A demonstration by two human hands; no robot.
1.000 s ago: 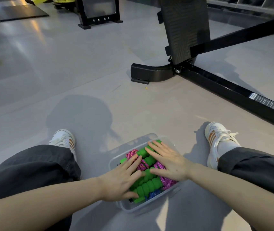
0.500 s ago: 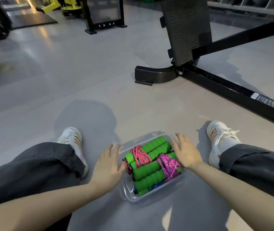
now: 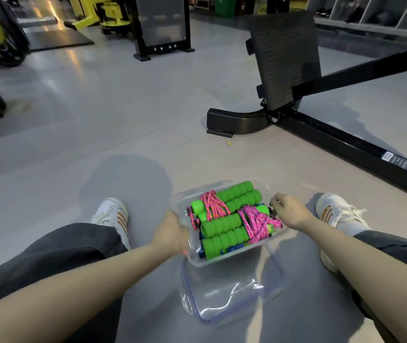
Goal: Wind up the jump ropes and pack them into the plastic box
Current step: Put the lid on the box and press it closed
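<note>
A clear plastic box [image 3: 198,261] is held just above the grey floor between my legs. Inside lie wound jump ropes [image 3: 224,227] with ribbed green foam handles, bound by pink cord; some blue cord shows underneath. My left hand [image 3: 171,233] grips the box's left rim. My right hand [image 3: 288,210] grips its right rim. A clear lid [image 3: 224,298] lies flat on the floor just below the box, nearer to me.
My two legs in dark trousers and white trainers [image 3: 112,216] flank the box. A black bench frame [image 3: 321,129] with a tilted pad stands ahead on the right. Yellow and black gym machines [image 3: 4,33] line the far left.
My hands left the top of the ropes, moved to the box's sides and closed on its rims. The box has come up off the lid, which now shows below it.
</note>
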